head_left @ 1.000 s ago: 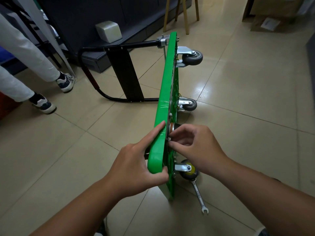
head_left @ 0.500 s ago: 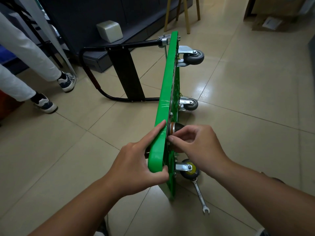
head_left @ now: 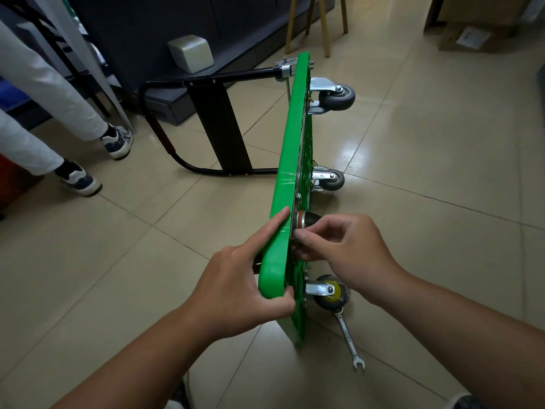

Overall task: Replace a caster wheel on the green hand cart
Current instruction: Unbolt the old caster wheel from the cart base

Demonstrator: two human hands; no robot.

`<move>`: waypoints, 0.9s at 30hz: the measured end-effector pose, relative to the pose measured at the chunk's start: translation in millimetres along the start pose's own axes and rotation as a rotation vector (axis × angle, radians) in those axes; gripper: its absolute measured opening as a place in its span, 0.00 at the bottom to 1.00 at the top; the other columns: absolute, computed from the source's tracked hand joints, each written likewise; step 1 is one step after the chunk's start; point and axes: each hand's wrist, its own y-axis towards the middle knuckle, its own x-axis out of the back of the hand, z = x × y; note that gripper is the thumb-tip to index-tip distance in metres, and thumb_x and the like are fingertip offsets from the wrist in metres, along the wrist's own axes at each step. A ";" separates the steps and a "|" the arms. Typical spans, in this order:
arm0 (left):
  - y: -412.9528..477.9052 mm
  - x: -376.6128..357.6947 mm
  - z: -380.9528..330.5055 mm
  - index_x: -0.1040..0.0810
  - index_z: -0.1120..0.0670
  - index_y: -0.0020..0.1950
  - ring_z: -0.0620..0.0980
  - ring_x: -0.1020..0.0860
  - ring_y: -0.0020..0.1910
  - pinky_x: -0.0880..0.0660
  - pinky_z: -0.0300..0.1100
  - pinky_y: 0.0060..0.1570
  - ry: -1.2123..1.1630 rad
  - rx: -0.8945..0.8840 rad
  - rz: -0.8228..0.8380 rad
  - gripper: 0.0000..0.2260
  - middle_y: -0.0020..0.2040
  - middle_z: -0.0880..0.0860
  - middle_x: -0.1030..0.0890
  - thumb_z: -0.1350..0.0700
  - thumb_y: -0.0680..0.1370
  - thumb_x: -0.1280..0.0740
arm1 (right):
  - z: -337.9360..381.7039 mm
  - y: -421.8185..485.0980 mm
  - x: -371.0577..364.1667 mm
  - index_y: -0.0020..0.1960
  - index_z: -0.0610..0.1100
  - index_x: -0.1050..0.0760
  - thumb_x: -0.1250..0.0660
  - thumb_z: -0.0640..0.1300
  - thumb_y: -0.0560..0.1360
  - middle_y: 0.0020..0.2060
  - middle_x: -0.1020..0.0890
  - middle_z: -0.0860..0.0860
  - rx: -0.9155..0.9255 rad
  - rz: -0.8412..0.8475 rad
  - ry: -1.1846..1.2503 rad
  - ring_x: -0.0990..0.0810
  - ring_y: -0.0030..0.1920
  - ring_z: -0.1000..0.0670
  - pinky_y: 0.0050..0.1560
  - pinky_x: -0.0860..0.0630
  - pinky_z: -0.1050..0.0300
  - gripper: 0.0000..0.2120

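At the far left stand a person's 2 legs [head_left: 44, 93] in white trousers, with dark and white sneakers [head_left: 118, 141] on the tiled floor [head_left: 442, 231]. Further back, a pale box [head_left: 191, 53] sits on a dark ledge.

The green cart [head_left: 290, 149] stands on its long edge on the floor, near the middle of the view. Its black handle [head_left: 218, 125] is folded out to the left and lies low over the tiles. The underside of the cart faces right.

The left hand [head_left: 236, 287] grips the near top corner of the cart. Its thumb is curled over the rim and its forefinger lies straight along the green edge.

4 wheels stick out to the right of the underside. 2 grey wheels [head_left: 336, 97] are at the far end, 1 high and 1 low. A black wheel [head_left: 308, 219] sits at the near top corner. A wheel with a yellow hub [head_left: 330, 292] is at the near bottom corner, close to the floor.

The right hand [head_left: 351, 249] is at the black wheel, fingers curled. Its thumb and forefinger pinch at the base of that wheel, right against the underside. What lies between the fingertips is too small to tell.

A wrench [head_left: 349, 339] lies flat on the floor just beside the yellow-hub wheel. At the back stand wooden stool legs [head_left: 318, 25], and a cardboard box [head_left: 477, 28] is at the far right.
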 end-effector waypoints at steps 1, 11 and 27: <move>0.1 -0.2 0.1 0.45 0.30 0.82 0.51 0.14 0.48 0.15 0.45 0.45 0.000 -0.001 -0.002 0.47 0.55 0.46 0.16 0.50 0.69 0.24 | -0.3 0.8 -0.4 0.43 0.40 0.16 0.24 0.39 0.73 0.38 0.13 0.45 -0.005 -0.008 0.007 0.13 0.40 0.45 0.48 0.16 0.42 0.03; -0.4 -0.7 0.9 0.45 0.29 0.81 0.52 0.14 0.47 0.15 0.47 0.44 0.000 -0.005 -0.009 0.47 0.56 0.45 0.16 0.50 0.69 0.24 | 1.0 1.2 -1.7 0.44 0.45 0.16 0.20 0.37 0.69 0.39 0.13 0.50 0.023 -0.007 -0.091 0.13 0.43 0.53 0.51 0.16 0.49 0.07; 0.0 -1.5 0.6 0.45 0.29 0.81 0.54 0.14 0.44 0.15 0.47 0.42 0.003 -0.004 -0.012 0.46 0.51 0.46 0.15 0.48 0.68 0.25 | -1.7 -0.4 -4.1 0.45 0.49 0.19 0.22 0.34 0.70 0.39 0.14 0.52 0.129 0.018 -0.185 0.14 0.42 0.55 0.48 0.15 0.53 0.12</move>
